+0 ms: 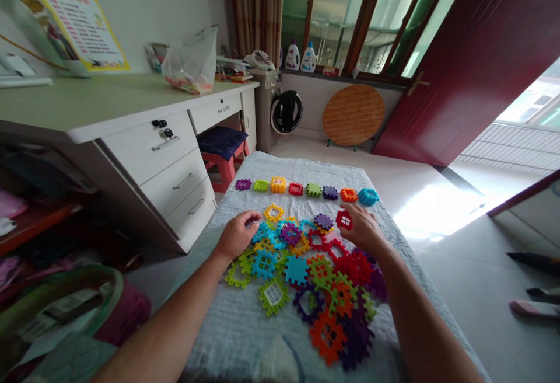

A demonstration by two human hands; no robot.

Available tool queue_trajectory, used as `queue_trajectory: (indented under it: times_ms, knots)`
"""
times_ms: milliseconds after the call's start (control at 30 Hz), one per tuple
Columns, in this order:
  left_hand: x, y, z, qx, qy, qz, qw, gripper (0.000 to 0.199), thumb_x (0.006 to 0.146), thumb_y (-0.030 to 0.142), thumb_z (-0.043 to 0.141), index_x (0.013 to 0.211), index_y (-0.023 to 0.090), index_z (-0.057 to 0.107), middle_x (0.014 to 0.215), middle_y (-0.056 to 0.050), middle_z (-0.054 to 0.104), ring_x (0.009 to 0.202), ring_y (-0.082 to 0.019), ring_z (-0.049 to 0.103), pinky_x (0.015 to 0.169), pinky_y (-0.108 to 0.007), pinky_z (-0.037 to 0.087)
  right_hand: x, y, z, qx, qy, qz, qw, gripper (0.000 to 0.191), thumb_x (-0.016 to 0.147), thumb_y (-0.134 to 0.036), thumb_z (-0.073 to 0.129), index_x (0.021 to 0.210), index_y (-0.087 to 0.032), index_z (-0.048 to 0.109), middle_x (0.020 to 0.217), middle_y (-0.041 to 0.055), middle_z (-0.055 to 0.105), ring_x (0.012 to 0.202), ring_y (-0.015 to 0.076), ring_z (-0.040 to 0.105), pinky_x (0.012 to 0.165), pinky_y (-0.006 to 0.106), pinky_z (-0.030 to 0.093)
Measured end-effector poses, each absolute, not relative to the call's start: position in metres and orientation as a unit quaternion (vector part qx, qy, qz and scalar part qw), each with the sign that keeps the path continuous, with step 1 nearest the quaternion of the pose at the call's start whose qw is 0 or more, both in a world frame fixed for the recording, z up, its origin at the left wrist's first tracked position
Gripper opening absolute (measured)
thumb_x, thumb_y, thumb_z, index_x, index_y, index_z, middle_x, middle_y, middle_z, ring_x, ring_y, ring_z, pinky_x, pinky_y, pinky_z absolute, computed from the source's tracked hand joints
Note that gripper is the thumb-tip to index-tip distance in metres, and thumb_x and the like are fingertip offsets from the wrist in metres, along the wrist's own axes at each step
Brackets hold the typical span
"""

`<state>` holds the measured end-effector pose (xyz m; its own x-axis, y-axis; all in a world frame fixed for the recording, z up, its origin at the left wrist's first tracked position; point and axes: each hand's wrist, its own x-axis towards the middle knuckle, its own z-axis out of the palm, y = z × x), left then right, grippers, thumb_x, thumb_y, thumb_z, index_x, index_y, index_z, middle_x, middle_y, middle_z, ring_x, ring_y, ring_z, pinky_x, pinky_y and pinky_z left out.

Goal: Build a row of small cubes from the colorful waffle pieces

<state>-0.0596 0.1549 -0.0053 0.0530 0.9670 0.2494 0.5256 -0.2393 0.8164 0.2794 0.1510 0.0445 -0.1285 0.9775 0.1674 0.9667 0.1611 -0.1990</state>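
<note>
A loose pile of colourful notched plastic tiles (296, 270) covers the middle of a cloth-covered table (227, 336). At the pile's upper left is my left hand (238, 234), its fingers curled; whether they hold anything is hidden. On the right, my right hand (362, 226) grips a red window tile (345, 220) above the pile's upper right edge. Beyond both hands runs a row of small tile stacks, from a purple one (243, 184) on the left, past a yellow one (277, 184) and a red one (296, 188), to a blue one (368, 197) on the right.
A white desk (131, 108) with drawers stands at the left, a plastic bag (192, 65) on it. Beside it is a red stool (225, 167) with a dark cushion. A bin (126, 313) sits at the lower left. A round wooden board (354, 114) leans on the far wall.
</note>
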Motion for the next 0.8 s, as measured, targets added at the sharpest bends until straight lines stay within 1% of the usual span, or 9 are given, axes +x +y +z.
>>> queue_trajectory:
  times_ms: [100, 167, 233, 333, 500, 700, 800]
  knots:
    - [-0.06, 0.154, -0.004, 0.672, 0.558, 0.403, 0.274, 0.024, 0.074, 0.026, 0.053, 0.092, 0.018, 0.065, 0.097, -0.005, 0.07, 0.091, -0.02, 0.065, 0.088, -0.033, 0.05, 0.261, 0.169, 0.065, -0.596, -0.783, 0.026, 0.174, 0.054, 0.07, -0.029, 0.058, 0.122, -0.018, 0.051, 0.115, 0.0109, 0.059, 0.103, 0.0266, 0.051, 0.086, 0.035, 0.035]
    - [-0.06, 0.154, -0.003, 0.67, 0.559, 0.399, 0.281, 0.025, 0.074, 0.027, 0.053, 0.094, 0.018, 0.065, 0.097, -0.005, 0.07, 0.092, -0.021, 0.065, 0.088, -0.033, 0.05, 0.243, 0.187, 0.074, -0.564, -0.806, 0.019, 0.18, 0.054, 0.07, -0.029, 0.059, 0.122, -0.019, 0.052, 0.111, 0.0098, 0.06, 0.1, 0.026, 0.052, 0.087, 0.035, 0.034]
    - [-0.061, 0.154, -0.003, 0.668, 0.56, 0.398, 0.287, 0.025, 0.075, 0.028, 0.053, 0.095, 0.018, 0.065, 0.098, -0.005, 0.07, 0.092, -0.021, 0.065, 0.087, -0.033, 0.05, 0.224, 0.209, 0.075, -0.553, -0.813, 0.004, 0.182, 0.053, 0.069, -0.029, 0.06, 0.12, -0.019, 0.053, 0.112, 0.0101, 0.06, 0.101, 0.0267, 0.052, 0.087, 0.036, 0.034]
    - [-0.062, 0.154, -0.003, 0.666, 0.561, 0.398, 0.288, 0.025, 0.076, 0.028, 0.054, 0.096, 0.017, 0.065, 0.099, -0.005, 0.07, 0.093, -0.02, 0.065, 0.088, -0.034, 0.05, 0.198, 0.243, 0.065, -0.552, -0.819, 0.005, 0.156, 0.053, 0.069, -0.03, 0.06, 0.12, -0.019, 0.053, 0.112, 0.0103, 0.06, 0.102, 0.0272, 0.051, 0.087, 0.037, 0.033]
    - [-0.062, 0.154, -0.004, 0.665, 0.564, 0.398, 0.286, 0.024, 0.077, 0.023, 0.054, 0.097, 0.017, 0.065, 0.1, -0.006, 0.07, 0.094, -0.02, 0.065, 0.09, -0.035, 0.05, 0.173, 0.283, 0.043, -0.576, -0.813, 0.03, 0.079, 0.055, 0.068, -0.037, 0.062, 0.12, -0.02, 0.053, 0.113, 0.0093, 0.061, 0.104, 0.0277, 0.05, 0.086, 0.038, 0.033]
    - [-0.062, 0.154, -0.003, 0.677, 0.556, 0.395, 0.277, 0.023, 0.076, 0.019, 0.054, 0.096, 0.017, 0.065, 0.098, -0.006, 0.07, 0.092, -0.019, 0.065, 0.089, -0.034, 0.05, 0.164, 0.305, 0.036, -0.592, -0.803, 0.017, 0.068, 0.057, 0.067, -0.037, 0.061, 0.121, -0.022, 0.053, 0.116, 0.0104, 0.06, 0.107, 0.031, 0.047, 0.086, 0.041, 0.032]
    - [-0.062, 0.154, -0.002, 0.679, 0.555, 0.396, 0.274, 0.023, 0.076, 0.019, 0.054, 0.095, 0.017, 0.065, 0.097, -0.005, 0.07, 0.091, -0.019, 0.065, 0.088, -0.034, 0.051, 0.163, 0.308, 0.032, -0.594, -0.802, 0.018, 0.059, 0.056, 0.066, -0.036, 0.062, 0.12, -0.022, 0.054, 0.112, 0.0106, 0.063, 0.106, 0.0321, 0.047, 0.087, 0.043, 0.032]
